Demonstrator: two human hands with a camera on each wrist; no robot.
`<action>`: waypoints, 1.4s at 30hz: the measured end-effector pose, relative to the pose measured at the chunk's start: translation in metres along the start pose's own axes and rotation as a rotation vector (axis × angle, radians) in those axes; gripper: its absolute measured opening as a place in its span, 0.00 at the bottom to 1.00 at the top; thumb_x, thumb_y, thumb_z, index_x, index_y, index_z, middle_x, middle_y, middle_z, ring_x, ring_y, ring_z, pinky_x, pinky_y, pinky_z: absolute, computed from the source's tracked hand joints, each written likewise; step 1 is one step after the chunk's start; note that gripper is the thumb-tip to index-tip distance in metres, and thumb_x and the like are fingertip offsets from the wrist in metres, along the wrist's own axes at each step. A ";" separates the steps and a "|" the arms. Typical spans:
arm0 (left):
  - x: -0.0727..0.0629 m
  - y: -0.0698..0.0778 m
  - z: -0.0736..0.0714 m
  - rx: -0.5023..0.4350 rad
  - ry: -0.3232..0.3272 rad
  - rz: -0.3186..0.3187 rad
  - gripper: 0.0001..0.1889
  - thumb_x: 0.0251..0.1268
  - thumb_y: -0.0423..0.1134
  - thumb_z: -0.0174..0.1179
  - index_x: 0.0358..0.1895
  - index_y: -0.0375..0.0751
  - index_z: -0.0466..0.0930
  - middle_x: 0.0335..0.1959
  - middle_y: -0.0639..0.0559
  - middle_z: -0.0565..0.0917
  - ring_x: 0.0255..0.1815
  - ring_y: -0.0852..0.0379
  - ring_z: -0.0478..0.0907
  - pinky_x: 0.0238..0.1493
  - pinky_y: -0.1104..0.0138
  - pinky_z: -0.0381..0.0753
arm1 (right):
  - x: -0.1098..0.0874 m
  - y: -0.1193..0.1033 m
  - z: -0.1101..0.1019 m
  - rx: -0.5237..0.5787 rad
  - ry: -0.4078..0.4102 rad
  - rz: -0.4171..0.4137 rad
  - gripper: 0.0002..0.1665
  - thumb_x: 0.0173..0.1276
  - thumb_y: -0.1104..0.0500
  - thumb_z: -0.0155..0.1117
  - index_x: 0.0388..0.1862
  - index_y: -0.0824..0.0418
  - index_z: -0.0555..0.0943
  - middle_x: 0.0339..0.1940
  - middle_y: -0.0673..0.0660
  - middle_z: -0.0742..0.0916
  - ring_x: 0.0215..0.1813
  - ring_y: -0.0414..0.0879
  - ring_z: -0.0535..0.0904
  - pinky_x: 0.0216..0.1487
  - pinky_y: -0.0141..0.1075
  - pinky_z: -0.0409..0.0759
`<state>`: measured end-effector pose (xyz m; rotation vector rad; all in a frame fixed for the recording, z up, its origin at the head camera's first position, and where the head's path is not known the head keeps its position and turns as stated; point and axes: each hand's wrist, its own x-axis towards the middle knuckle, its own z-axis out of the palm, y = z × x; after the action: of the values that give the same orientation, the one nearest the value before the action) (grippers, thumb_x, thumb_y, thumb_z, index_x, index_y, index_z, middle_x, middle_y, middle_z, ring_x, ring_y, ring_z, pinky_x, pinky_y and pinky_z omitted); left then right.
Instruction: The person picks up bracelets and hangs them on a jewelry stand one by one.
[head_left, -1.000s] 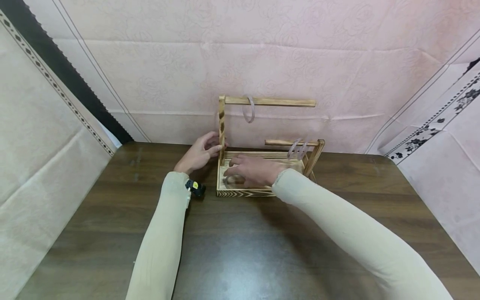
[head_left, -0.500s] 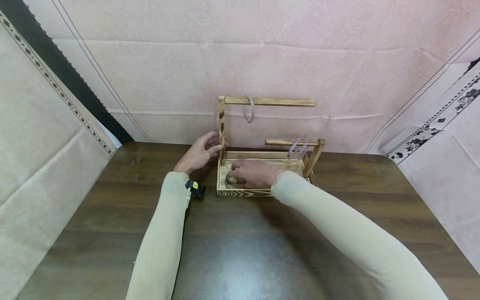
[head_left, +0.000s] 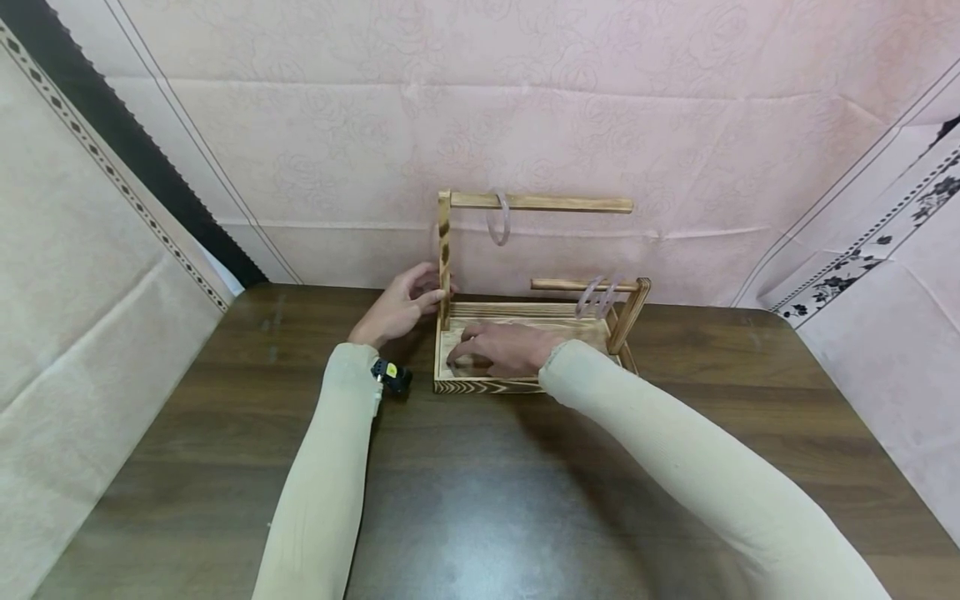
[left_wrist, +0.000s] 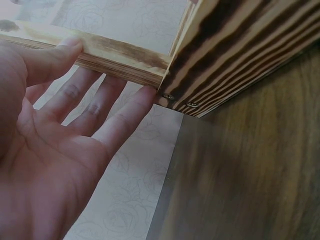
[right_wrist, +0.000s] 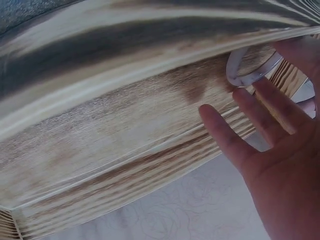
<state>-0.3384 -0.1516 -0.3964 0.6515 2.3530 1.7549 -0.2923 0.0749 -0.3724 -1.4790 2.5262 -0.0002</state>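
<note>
A wooden bangle stand with a shallow tray base (head_left: pixel 480 387) stands at the back of the table. My left hand (head_left: pixel 397 310) grips its tall left post (head_left: pixel 445 258), thumb on the near side and fingers behind, as the left wrist view shows. My right hand (head_left: pixel 513 348) reaches down into the tray and pinches a pale translucent bangle (right_wrist: pixel 233 69) near the tray's left end. In the right wrist view the thumb and fingers meet at the bangle, with the other fingers spread. Part of this bangle is hidden by the hand.
One bangle (head_left: pixel 505 223) hangs on the upper bar (head_left: pixel 570 204). Two more bangles (head_left: pixel 587 298) hang on the lower bar (head_left: pixel 555 285), held by a slanted right post (head_left: pixel 628 318). A pale patterned cloth (head_left: pixel 375 150) rises right behind the dark wood table (head_left: pixel 300 433).
My right hand's spread fingers have closed on the bangle in the tray, and the hand has shifted slightly. The left hand and the stand have stayed in place.
</note>
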 end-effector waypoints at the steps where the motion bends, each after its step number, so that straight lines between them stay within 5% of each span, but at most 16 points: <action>1: 0.000 0.000 0.000 0.001 0.000 0.001 0.21 0.79 0.35 0.53 0.71 0.36 0.67 0.65 0.33 0.78 0.65 0.45 0.77 0.67 0.50 0.80 | 0.000 0.000 0.000 0.002 0.002 0.003 0.28 0.72 0.63 0.66 0.69 0.45 0.78 0.60 0.58 0.80 0.59 0.51 0.80 0.57 0.45 0.85; 8: 0.002 0.001 0.001 -0.015 -0.001 0.012 0.21 0.79 0.33 0.52 0.70 0.34 0.68 0.64 0.31 0.78 0.65 0.44 0.78 0.67 0.49 0.81 | -0.001 0.003 -0.002 0.017 -0.026 0.059 0.29 0.72 0.62 0.66 0.69 0.43 0.77 0.63 0.59 0.79 0.62 0.52 0.78 0.62 0.47 0.82; 14: 0.004 -0.001 0.003 -0.020 0.002 0.027 0.20 0.78 0.31 0.52 0.68 0.32 0.68 0.62 0.30 0.79 0.64 0.42 0.78 0.66 0.50 0.81 | 0.002 0.004 -0.002 0.054 -0.013 0.021 0.27 0.71 0.62 0.67 0.68 0.49 0.79 0.63 0.59 0.80 0.65 0.52 0.77 0.70 0.45 0.77; 22: 0.002 0.000 0.003 -0.014 -0.004 0.018 0.20 0.79 0.32 0.52 0.69 0.33 0.68 0.63 0.31 0.78 0.65 0.42 0.78 0.66 0.52 0.81 | 0.005 0.002 -0.001 0.043 -0.027 0.026 0.25 0.71 0.60 0.68 0.66 0.49 0.80 0.62 0.59 0.80 0.64 0.53 0.78 0.68 0.45 0.78; 28: 0.003 -0.001 0.001 -0.006 0.000 0.022 0.20 0.78 0.33 0.53 0.69 0.34 0.69 0.63 0.32 0.79 0.64 0.44 0.78 0.68 0.49 0.80 | 0.005 0.002 -0.004 0.028 -0.038 0.103 0.28 0.68 0.60 0.70 0.66 0.43 0.79 0.67 0.57 0.75 0.67 0.56 0.70 0.67 0.49 0.77; 42: 0.003 0.000 0.000 0.011 0.013 0.025 0.20 0.78 0.32 0.53 0.68 0.34 0.69 0.62 0.32 0.79 0.63 0.45 0.79 0.66 0.50 0.81 | 0.003 0.005 -0.005 -0.093 0.122 0.060 0.27 0.61 0.58 0.75 0.60 0.47 0.83 0.63 0.58 0.78 0.62 0.55 0.71 0.62 0.47 0.78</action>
<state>-0.3409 -0.1510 -0.3959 0.6759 2.3752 1.7628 -0.2989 0.0740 -0.3690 -1.4792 2.7012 0.0376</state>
